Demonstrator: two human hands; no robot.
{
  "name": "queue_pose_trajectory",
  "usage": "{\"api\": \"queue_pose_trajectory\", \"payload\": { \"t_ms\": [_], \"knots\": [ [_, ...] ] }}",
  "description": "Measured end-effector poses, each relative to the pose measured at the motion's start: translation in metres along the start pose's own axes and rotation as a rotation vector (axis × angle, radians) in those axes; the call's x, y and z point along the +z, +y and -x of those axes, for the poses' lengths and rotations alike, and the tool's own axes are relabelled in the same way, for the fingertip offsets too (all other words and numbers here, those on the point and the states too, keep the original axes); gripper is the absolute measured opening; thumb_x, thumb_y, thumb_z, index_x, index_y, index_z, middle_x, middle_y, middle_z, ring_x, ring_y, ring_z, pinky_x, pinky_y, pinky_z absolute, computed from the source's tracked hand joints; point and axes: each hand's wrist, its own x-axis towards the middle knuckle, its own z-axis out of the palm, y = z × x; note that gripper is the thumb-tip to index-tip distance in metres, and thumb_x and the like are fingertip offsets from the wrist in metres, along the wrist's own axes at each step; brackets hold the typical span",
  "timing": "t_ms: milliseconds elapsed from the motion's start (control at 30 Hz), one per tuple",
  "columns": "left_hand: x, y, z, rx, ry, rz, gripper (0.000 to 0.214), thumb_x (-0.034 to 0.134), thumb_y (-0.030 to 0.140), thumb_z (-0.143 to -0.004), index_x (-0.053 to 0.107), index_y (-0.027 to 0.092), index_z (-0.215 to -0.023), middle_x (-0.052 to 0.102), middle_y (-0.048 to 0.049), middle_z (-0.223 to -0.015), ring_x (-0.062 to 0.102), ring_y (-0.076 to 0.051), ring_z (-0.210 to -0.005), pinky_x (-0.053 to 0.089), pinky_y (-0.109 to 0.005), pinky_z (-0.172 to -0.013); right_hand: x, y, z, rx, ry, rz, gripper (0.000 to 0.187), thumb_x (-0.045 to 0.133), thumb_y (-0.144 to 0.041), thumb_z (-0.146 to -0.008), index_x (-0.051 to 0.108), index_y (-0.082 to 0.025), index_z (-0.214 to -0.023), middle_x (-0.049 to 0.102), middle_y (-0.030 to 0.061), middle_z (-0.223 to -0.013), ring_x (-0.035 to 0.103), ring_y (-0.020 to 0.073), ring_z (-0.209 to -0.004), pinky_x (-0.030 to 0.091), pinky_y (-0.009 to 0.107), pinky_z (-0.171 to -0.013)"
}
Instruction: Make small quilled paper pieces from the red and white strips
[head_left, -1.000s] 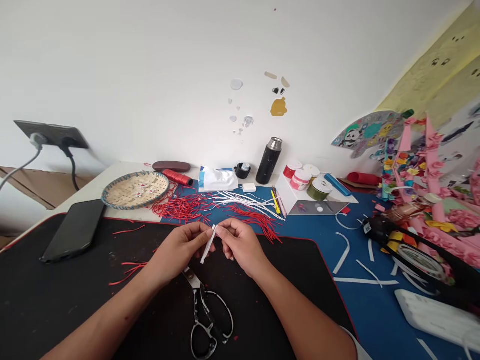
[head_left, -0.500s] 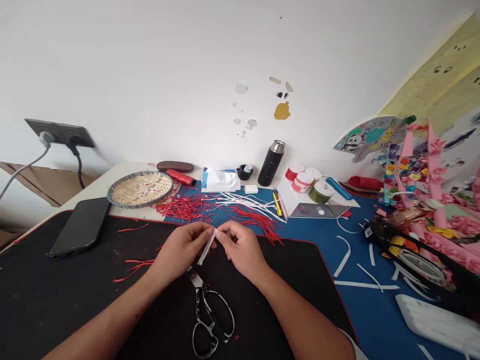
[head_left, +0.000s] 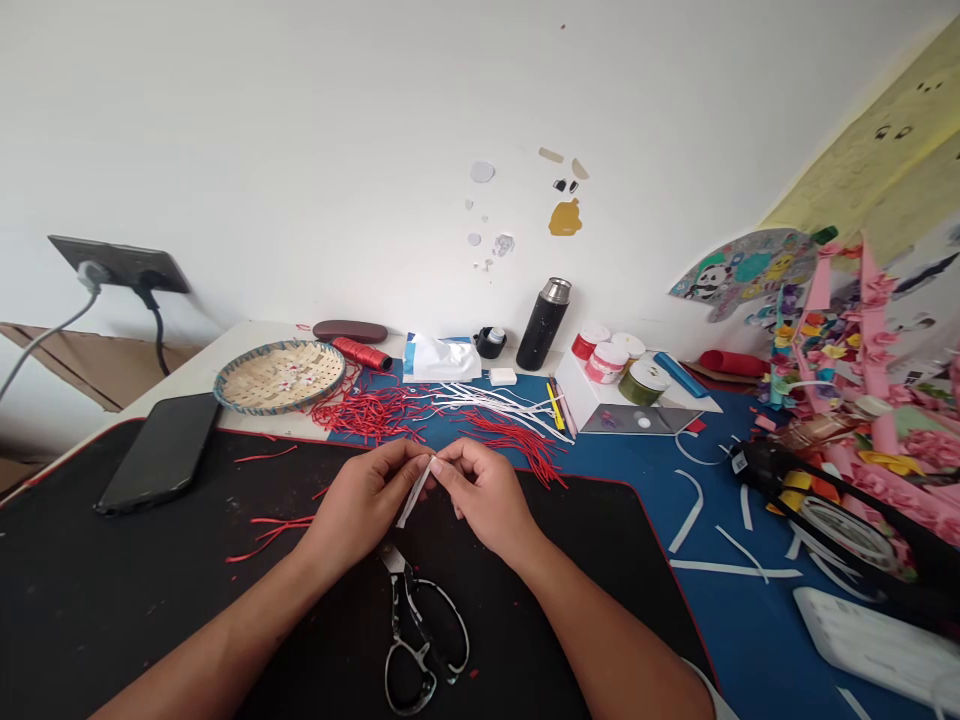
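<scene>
A thin white strip (head_left: pixel 412 500) is pinched by its upper end between my two hands, its lower end slanting down to the left. My left hand (head_left: pixel 369 497) closes thumb and fingers on it from one side. From the other side my right hand (head_left: pixel 482 497) grips the same end, fingertips nearly touching the left ones. The exact hold at the tips is hidden by the fingers. Just below lies a pair of scissors (head_left: pixel 420 635) on the black mat (head_left: pixel 322 640), handles toward me. A few red cords (head_left: pixel 270 530) rest left of my left hand.
Behind my hands lie piles of red cords (head_left: pixel 367 412) and white cords (head_left: pixel 495 402). A woven basket (head_left: pixel 281 377) and a phone (head_left: pixel 161 455) are at left. A black flask (head_left: pixel 543 325) stands by the wall. Ribbon rolls (head_left: pixel 645 385), paper flowers (head_left: pixel 900 440) and loose white strips (head_left: pixel 735 568) occupy the right.
Both hands keep their pinch on the white strip and have barely moved. The strip's hanging part is turned slightly and looks narrower. The view has shifted a little.
</scene>
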Motion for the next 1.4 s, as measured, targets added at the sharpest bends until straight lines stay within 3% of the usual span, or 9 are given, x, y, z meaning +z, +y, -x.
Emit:
{"api": "queue_pose_trajectory", "payload": {
  "t_ms": [333,667,867,1067,1400],
  "knots": [
    [-0.0001,0.0048,0.0000,0.007,-0.026,0.053,0.032,0.063,0.047,-0.094,0.081,0.024,-0.108,0.083,-0.0034,-0.100,0.075,-0.025,-0.089,0.056,-0.031,-0.083,-0.0013,0.0032,-0.0015,0.040,0.016,-0.038,0.023,0.064,-0.042,-0.096,0.064,-0.020,-0.090,0.063,-0.0026,-0.067,0.048,0.0094,-0.045,0.035,0.023,-0.046],
    [0.0009,0.0009,0.0017,0.018,-0.044,-0.001,0.036,0.057,0.044,-0.097,0.081,0.024,-0.114,0.084,-0.0033,-0.092,0.077,-0.025,-0.081,0.057,-0.031,-0.076,-0.0025,0.0043,-0.0005,0.027,-0.002,-0.008,0.023,0.065,-0.041,-0.095,0.063,-0.020,-0.085,0.056,-0.0051,-0.060,0.047,0.0100,-0.045,0.034,0.023,-0.046],
    [0.0005,0.0000,0.0009,0.109,-0.056,-0.084,0.038,0.051,0.039,-0.100,0.080,0.021,-0.118,0.078,-0.0028,-0.079,0.072,-0.021,-0.070,0.054,-0.029,-0.069,-0.0024,0.0034,-0.0022,0.066,-0.034,-0.064,0.024,0.065,-0.043,-0.092,0.058,-0.020,-0.085,0.068,-0.0015,-0.072,0.048,0.0084,-0.043,0.034,0.023,-0.043],
    [0.0007,0.0006,0.0016,0.102,-0.063,-0.056,0.039,0.050,0.039,-0.100,0.078,0.020,-0.120,0.076,-0.0030,-0.078,0.070,-0.021,-0.069,0.054,-0.029,-0.069,-0.0034,-0.0009,-0.0029,0.103,-0.064,-0.140,0.031,0.068,-0.050,-0.089,0.056,-0.022,-0.083,0.058,-0.0068,-0.059,0.044,0.0080,-0.040,0.031,0.021,-0.041],
    [-0.0011,-0.0015,-0.0011,0.066,-0.061,-0.072,0.053,0.050,0.040,-0.098,0.060,0.020,-0.147,0.075,-0.0010,-0.080,0.067,-0.020,-0.063,0.053,-0.028,-0.065,-0.0001,0.0002,-0.0027,0.143,-0.104,-0.228,0.037,0.069,-0.055,-0.089,0.059,-0.020,-0.093,0.055,-0.0083,-0.054,0.043,0.0082,-0.039,0.031,0.020,-0.039]
  ]
}}
